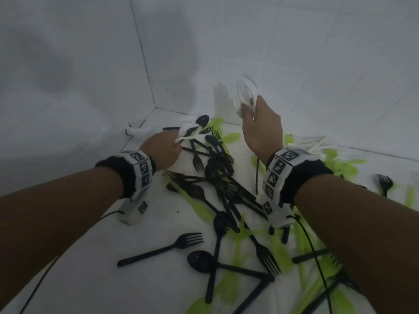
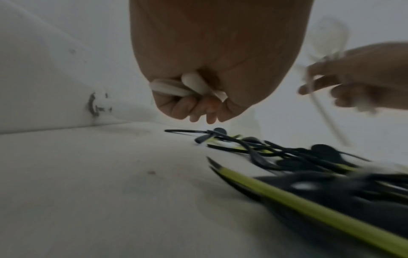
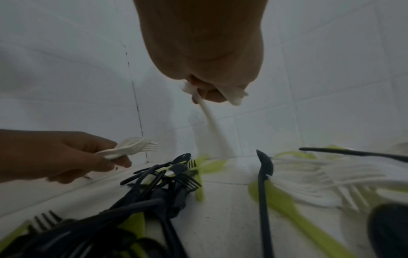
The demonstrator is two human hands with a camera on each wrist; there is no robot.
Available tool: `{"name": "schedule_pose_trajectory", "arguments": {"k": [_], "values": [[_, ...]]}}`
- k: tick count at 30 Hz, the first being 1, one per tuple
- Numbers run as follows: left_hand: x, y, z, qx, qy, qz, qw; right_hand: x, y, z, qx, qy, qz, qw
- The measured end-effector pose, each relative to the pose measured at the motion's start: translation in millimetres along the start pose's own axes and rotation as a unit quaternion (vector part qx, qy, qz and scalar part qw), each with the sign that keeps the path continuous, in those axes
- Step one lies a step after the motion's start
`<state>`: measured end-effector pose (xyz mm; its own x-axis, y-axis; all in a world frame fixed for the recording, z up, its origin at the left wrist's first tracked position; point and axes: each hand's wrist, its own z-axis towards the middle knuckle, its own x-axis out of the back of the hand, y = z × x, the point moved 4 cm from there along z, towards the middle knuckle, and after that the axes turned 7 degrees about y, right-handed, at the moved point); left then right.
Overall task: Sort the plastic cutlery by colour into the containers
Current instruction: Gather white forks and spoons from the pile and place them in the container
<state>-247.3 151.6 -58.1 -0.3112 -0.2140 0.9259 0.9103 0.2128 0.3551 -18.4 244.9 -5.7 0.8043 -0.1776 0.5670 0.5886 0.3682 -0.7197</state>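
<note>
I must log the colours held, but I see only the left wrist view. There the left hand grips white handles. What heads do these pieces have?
Observer: The right wrist view shows fork tines on the white cutlery that the left hand grips.
Operator: The right hand is blurred for me. Does it hold only white?
Observer: Yes; the right hand grips white cutlery only, seen in its own wrist view.
Operator: Is more white lying somewhere?
Observer: The head view shows a white pile by the wall, right of the right hand.
</note>
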Motion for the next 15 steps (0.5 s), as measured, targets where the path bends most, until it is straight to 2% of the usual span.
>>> {"name": "schedule_pose_trajectory", "arguments": {"k": [5, 10, 12, 15], "values": [[-11.2, -3.0, 35.7, 0.022, -0.063, 0.035, 0.997, -16.7, 0.5, -12.5, -0.031, -0.023, 0.026, 0.999], [-25.1, 0.6, 57.3, 0.040, -0.104, 0.059, 0.992, -18.4, 26.8, -32.0, -0.099, -0.097, 0.027, 0.990], [-28.7, 6.7, 58.8, 0.023, -0.115, 0.081, 0.990, -13.6, 40.6, -37.4, -0.123, -0.107, 0.023, 0.986], [-40.4, 28.5, 51.8, -0.055, -0.124, 0.083, 0.987, 0.3, 55.9, -41.1, -0.133, -0.097, -0.002, 0.986]]}}
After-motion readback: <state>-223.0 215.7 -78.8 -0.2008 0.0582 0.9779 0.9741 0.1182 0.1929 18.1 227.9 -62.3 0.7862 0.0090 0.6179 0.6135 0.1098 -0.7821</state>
